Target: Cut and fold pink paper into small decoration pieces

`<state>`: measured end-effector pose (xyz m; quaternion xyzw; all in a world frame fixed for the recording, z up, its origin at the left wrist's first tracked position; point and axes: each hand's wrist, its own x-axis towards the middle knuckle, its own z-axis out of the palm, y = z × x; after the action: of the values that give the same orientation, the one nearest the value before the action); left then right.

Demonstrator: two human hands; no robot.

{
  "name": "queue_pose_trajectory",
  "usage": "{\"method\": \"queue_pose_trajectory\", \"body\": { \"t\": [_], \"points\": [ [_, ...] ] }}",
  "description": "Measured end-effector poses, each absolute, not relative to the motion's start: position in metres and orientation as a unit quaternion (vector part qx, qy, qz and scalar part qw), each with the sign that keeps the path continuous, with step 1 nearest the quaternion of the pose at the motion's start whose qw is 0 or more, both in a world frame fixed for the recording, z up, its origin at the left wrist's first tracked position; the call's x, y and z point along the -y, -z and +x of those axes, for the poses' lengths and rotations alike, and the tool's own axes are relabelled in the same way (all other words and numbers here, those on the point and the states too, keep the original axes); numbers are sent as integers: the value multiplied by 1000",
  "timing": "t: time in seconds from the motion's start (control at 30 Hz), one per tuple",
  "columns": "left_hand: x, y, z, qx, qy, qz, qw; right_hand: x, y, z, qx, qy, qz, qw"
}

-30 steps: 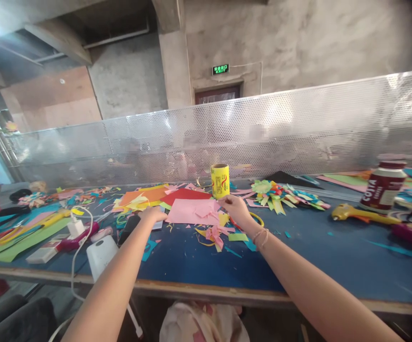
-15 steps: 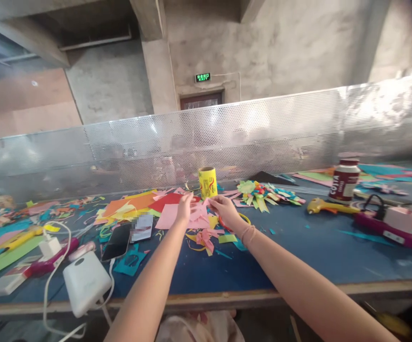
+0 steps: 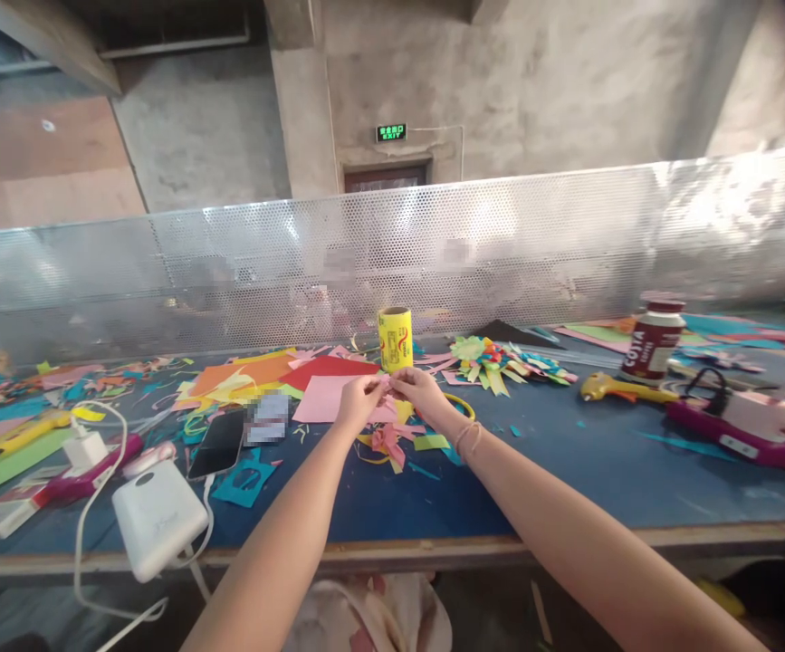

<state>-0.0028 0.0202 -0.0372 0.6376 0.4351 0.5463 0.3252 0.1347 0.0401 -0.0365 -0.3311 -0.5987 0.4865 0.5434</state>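
Note:
My left hand (image 3: 362, 398) and my right hand (image 3: 425, 393) meet above the middle of the table, fingertips pinched together on a small piece of pink paper (image 3: 387, 388). Most of that piece is hidden by the fingers. Beside my left hand lies a flat pink paper sheet (image 3: 320, 398). Just behind the hands stands a yellow printed tube (image 3: 396, 340) with a hollow top. Below them rests a clump of pink paper strips (image 3: 387, 442), near a light green scrap (image 3: 431, 442). A yellow ring (image 3: 458, 401) lies partly behind my right hand.
Orange paper (image 3: 233, 376), a phone (image 3: 216, 444), and a white power bank (image 3: 159, 521) with cables lie left. A multicoloured paper pile (image 3: 491, 362), a yellow glue gun (image 3: 627, 389), a brown bottle (image 3: 655, 342) and a purple power strip (image 3: 738, 435) sit right. A perforated metal screen (image 3: 433, 263) stands behind.
My hands have come closer together, the left moving right until the fingertips meet at the pink paper. The camera view has shifted slightly.

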Motion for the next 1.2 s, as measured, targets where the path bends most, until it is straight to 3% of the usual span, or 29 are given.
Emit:
{"method": "queue_pose_trajectory", "body": {
  "t": [0.53,0.93,1.2],
  "points": [
    [-13,29,0,-427,-526,596,432,-34,27,141,709,-326,-384,493],
    [-18,30,-3,-405,-518,594,464,-30,23,142,667,-424,-371,487],
    [-16,30,-2,-392,-530,566,496,-31,21,146,675,-395,-376,497]
  ]
}}
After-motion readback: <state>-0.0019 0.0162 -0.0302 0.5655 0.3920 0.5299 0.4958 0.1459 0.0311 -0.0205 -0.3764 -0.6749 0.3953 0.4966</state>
